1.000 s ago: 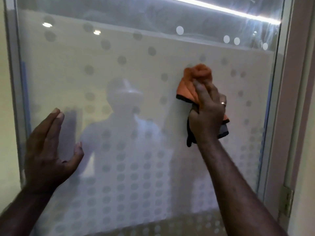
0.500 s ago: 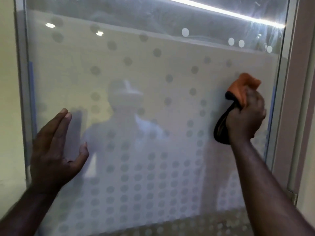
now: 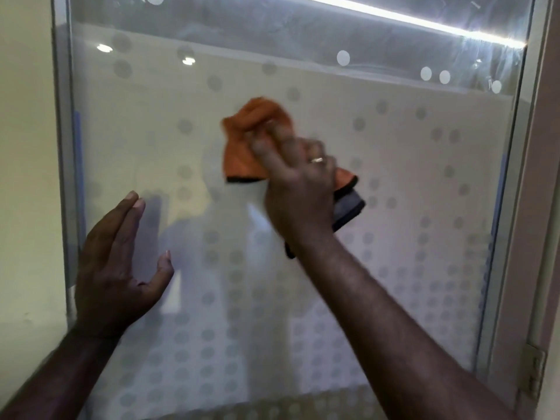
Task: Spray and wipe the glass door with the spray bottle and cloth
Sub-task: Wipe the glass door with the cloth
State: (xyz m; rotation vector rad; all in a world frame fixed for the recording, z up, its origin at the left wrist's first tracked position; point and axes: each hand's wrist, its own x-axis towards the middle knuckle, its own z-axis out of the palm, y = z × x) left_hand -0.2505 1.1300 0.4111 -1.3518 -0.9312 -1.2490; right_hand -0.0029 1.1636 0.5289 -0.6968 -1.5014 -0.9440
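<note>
The glass door (image 3: 394, 207) fills the view: a frosted pane with rows of dots that thicken toward its bottom edge, a clear band along its top edge catching a bright strip of light, and a pale frame (image 3: 62, 147) down both sides. A hinge (image 3: 535, 371) shows at the lower right, on the jamb.

The right hand (image 3: 298, 189) is up near the pane's middle, a little above centre, with the cloth (image 3: 251, 137) bunched under it against the glass. The cloth is orange with a dark hem and a grey side that hangs out below the hand toward the right edge. The fingers are blurred, so how they lie exactly is hard to tell, but they are curled into the cloth, so this grip is clamped on it. A ring (image 3: 317, 160) is on one finger.

The left hand (image 3: 118, 268) is by the left edge, lower down, its grip apart: fingers straight, thumb spread, holding nothing. It seems to brace the pane, though contact cannot be confirmed.

No spray bottle is in view. The step in hand looks like wiping, spraying apparently done. The next move probably calls for firm pressure and overlapping passes toward the unwiped lower rows and corners.
</note>
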